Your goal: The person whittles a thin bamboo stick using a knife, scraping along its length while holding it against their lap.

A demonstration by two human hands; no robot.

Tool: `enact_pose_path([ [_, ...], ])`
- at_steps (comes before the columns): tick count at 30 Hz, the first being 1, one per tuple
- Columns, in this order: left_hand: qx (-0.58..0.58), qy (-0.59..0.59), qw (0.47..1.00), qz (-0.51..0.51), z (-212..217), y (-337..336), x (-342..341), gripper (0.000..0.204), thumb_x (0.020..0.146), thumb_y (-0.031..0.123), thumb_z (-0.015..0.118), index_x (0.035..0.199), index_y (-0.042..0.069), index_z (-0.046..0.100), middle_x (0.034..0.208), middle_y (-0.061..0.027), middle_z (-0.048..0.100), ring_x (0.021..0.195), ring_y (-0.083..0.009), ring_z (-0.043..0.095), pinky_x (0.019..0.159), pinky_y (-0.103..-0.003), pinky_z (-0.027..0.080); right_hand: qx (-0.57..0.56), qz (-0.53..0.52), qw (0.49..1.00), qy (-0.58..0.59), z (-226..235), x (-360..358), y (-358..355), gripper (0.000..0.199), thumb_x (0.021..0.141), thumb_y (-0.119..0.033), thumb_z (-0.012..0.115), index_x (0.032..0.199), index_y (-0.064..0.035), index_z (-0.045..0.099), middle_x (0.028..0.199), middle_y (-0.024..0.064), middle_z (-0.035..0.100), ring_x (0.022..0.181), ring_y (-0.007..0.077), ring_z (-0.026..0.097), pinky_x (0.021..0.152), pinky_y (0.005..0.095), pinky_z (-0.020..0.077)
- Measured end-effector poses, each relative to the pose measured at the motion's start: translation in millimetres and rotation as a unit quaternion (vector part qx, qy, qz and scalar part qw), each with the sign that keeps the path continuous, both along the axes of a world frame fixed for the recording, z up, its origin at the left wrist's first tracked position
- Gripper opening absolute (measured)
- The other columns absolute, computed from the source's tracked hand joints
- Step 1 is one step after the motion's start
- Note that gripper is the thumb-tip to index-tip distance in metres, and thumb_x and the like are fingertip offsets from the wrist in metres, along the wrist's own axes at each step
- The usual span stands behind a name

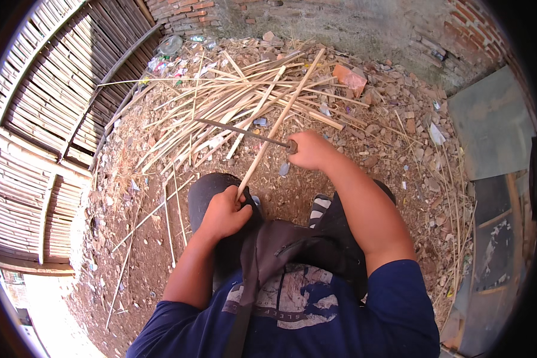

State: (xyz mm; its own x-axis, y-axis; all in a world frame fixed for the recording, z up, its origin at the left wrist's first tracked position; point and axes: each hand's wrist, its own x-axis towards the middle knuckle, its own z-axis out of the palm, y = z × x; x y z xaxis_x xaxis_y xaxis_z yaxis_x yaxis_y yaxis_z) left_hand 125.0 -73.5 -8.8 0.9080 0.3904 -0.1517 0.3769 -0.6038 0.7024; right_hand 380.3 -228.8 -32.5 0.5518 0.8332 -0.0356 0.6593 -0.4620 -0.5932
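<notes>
From the head camera, I had a slatted wall (27, 209) bounding the left side, a worn brick wall (364, 30) curving across the far edge, and a grey sheet panel (492, 122) leaning at the right. The broadest stretch of brown ground (140, 271) ran from the left forearm toward the slats, with a few thin sticks (168, 224) lying on it. Ahead, a tangled pile of pale strips (212, 116) took up much of the space short of the bricks, with an orange brick chunk (350, 80) at its right. A narrower patch of earth lay between the knees and the pile.

The left hand (225, 210) was closed around the near end of a long wooden strip (292, 104), just beside the left knee. That strip was straight, slender and pale tan, slanting away to the right, its far end over the pile in my view. The right hand (310, 150) was clenched on the handle of a long, dark, narrow blade (235, 128) pointing left. Blade and strip crossed, though from straight above I couldn't quite tell whether they touched.
</notes>
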Motion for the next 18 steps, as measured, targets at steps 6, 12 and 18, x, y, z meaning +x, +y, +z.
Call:
enact_pose_path([
  [6, -0.018, 0.024, 0.999, -0.016, -1, -2, -1, 0.026, 0.081, 0.018, 0.072, 0.09, 0.001, 0.055, 0.067, -0.0073, 0.055, 0.063, -0.0172, 0.055, 0.059, -0.035, 0.046, -0.016, 0.008, 1.0, 0.026, -14, 6, -4, 0.027, 0.073, -0.021, 0.069, 0.096, -0.0066, 0.073, 0.093, 0.0194, 0.072, 0.091, 0.039, 0.069, 0.079, 0.048, 0.055],
  [12, -0.01, 0.004, 1.0, -0.015, 1, 2, -5, 0.024, 0.082, 0.018, 0.072, 0.089, 0.002, 0.055, 0.067, -0.005, 0.052, 0.062, -0.0146, 0.052, 0.058, -0.033, 0.043, -0.022, -0.079, 0.993, 0.08, 10, 11, -6, 0.025, 0.072, -0.022, 0.069, 0.092, -0.0073, 0.073, 0.089, 0.0177, 0.072, 0.088, 0.0389, 0.07, 0.079, 0.048, 0.0557],
  [18, -0.047, 0.015, 0.999, -0.019, -2, 2, -2, 0.025, 0.082, 0.016, 0.074, 0.089, 0.003, 0.054, 0.067, -0.0033, 0.052, 0.063, -0.0128, 0.05, 0.057, -0.032, 0.042, -0.028, 0.017, 0.999, 0.014, -12, 5, -4, 0.02, 0.073, -0.02, 0.07, 0.088, -0.0057, 0.07, 0.078, 0.0178, 0.067, 0.078, 0.0356, 0.069, 0.072, 0.0466, 0.0533],
])
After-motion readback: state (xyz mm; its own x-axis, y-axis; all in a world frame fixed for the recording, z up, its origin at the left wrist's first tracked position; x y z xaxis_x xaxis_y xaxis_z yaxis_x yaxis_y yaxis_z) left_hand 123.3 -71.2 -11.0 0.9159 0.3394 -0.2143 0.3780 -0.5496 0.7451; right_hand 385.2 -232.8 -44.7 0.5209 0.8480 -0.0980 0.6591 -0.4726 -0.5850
